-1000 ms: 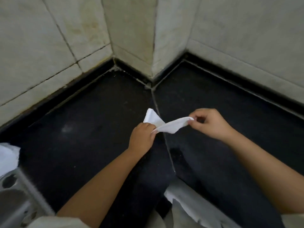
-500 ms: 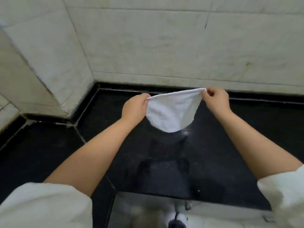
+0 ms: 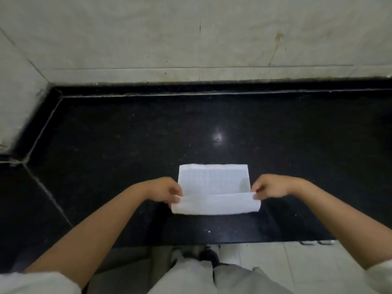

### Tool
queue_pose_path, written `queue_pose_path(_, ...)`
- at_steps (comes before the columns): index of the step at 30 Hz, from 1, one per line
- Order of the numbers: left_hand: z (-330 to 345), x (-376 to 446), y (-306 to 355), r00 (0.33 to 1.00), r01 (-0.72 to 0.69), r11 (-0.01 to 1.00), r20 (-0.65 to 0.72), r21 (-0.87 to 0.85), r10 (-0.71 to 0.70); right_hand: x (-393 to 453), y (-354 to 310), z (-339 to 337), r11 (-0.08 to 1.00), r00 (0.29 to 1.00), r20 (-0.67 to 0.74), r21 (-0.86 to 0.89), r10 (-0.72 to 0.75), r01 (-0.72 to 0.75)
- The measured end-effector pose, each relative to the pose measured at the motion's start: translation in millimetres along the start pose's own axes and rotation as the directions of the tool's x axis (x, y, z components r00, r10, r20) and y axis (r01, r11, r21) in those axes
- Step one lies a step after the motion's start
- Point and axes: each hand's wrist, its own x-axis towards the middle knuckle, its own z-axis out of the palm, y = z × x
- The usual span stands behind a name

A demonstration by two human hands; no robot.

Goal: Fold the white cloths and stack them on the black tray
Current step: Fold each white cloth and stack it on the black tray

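Cloth (image 3: 214,187) is flat on the black desk (image 3: 127,145), near the front edge, centred in front of me. Left hand (image 3: 167,190) pinches the near-left corner, right hand (image 3: 268,186) pinches the near-right one. Near edge is lifted and rolled toward the wall, so I read this as the first fold in progress. A two-corner grip keeps the edge straight so it lands square on the far edge. The desk holds the rest of the cloth flat. No tray in view, so I can't tell where the stack goes.
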Motion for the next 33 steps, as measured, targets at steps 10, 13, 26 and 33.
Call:
queue_pose_path(10,-3.9,55.9,12.1,0.903,0.153,0.985,-0.415,0.074,-0.109,50.4,10.2,4.0,0.971,0.845,-0.491,0.010,0.213,-0.239)
queue_pose_path(13,0.4,68.1,10.5,0.901,0.153,0.971,-0.430,0.185,-0.060,56.8,10.0,16.4,0.960,0.793,-0.558,0.020,0.244,-0.281)
queue_pose_path(26,-0.1,73.6,-2.1,0.945,0.094,0.925,-0.325,0.367,0.033,54.5,8.2,8.9,0.971,0.879,-0.434,-0.035,0.199,-0.237)
queue_pose_path(33,-46.7,51.8,11.4,0.835,0.054,0.931,-0.528,0.360,0.155,37.5,-8.2,-38.2,0.992,0.758,-0.649,-0.040,0.063,-0.117)
